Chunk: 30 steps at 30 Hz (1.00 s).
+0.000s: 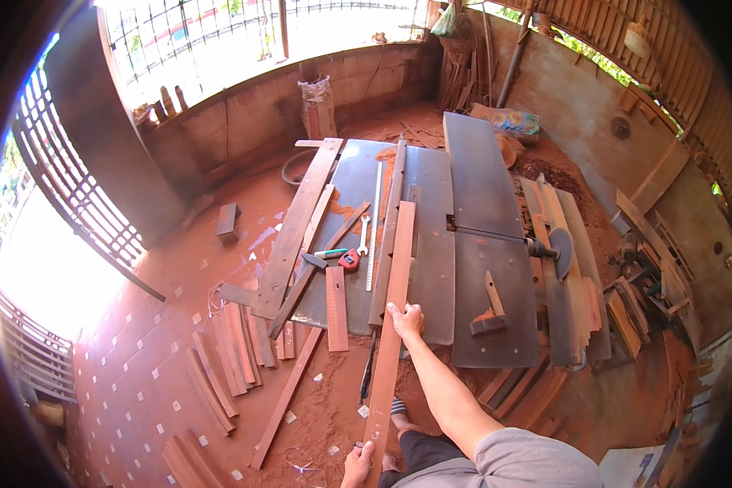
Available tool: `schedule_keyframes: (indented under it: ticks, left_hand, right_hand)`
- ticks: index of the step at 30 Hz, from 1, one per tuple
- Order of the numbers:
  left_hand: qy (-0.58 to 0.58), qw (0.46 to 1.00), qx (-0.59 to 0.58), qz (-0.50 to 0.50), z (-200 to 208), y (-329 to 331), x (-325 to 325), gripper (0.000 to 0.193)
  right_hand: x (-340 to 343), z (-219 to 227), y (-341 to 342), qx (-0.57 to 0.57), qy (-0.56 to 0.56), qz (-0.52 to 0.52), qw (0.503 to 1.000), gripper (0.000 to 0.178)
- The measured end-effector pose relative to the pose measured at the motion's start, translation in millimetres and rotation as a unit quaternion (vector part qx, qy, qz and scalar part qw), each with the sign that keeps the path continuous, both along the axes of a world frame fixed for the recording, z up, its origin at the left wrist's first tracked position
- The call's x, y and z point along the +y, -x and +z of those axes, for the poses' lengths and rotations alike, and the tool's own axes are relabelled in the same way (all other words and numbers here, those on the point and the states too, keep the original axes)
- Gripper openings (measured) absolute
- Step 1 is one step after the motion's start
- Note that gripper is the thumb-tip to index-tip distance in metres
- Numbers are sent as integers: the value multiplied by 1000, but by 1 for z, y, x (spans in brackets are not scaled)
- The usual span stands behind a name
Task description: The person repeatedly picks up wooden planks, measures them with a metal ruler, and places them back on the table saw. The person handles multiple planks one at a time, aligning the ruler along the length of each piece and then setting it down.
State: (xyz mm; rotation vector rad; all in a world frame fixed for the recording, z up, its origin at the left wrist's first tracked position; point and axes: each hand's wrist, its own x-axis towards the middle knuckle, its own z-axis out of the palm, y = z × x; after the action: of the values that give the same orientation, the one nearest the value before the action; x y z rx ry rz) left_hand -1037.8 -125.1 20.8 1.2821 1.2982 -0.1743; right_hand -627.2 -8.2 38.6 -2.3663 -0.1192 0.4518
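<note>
A long reddish wooden board (397,276) reaches from near my body onto the metal machine table (435,276). It lies alongside a dark wooden fence (389,236). My right hand (407,320) grips the board about midway, thumb on top, by the table's front edge. Lower down, my left hand (358,465) is closed round its near end, partly cut off by the picture's lower edge. Left of the fence lie a steel ruler (374,228), a wrench (363,236), a red tape measure (348,260) and a hammer (312,262). A short board (336,309) overhangs the front edge.
A round disc blade (561,253) sticks out at the table's right side. A wooden-handled brush (490,317) rests on the right-hand table plate (492,268). Stacked strips (236,350) lie at left on the dusty floor; more boards (573,268) stand at right.
</note>
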Motion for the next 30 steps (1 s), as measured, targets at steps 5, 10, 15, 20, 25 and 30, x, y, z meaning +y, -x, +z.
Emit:
schedule_keyframes:
  ticks: [5, 10, 15, 20, 25, 30]
  left_hand:
    - [4, 1000, -10, 0, 5, -13, 5, 62]
    - [-4, 1000, 14, -17, -4, -19, 12, 67]
    - [1, 1000, 4, -17, -7, -27, 17, 69]
    - [11, 1000, -1, -6, -7, -35, 22, 68]
    - [-5, 1000, -5, -17, 18, -53, 31, 67]
    - [-3, 1000, -1, -15, 14, -61, 36, 67]
  right_hand:
    - [-4, -3, -15, 2, -7, 2, 1000, 84]
    - [7, -9, -25, -7, 0, 16, 1000, 82]
    - [11, -13, -36, -2, -25, 6, 1000, 80]
    - [19, -14, -43, -25, -29, 4, 999, 79]
    - [21, -29, -60, -22, -40, -2, 999, 73]
    - [30, -42, -72, -24, -42, -6, 999, 67]
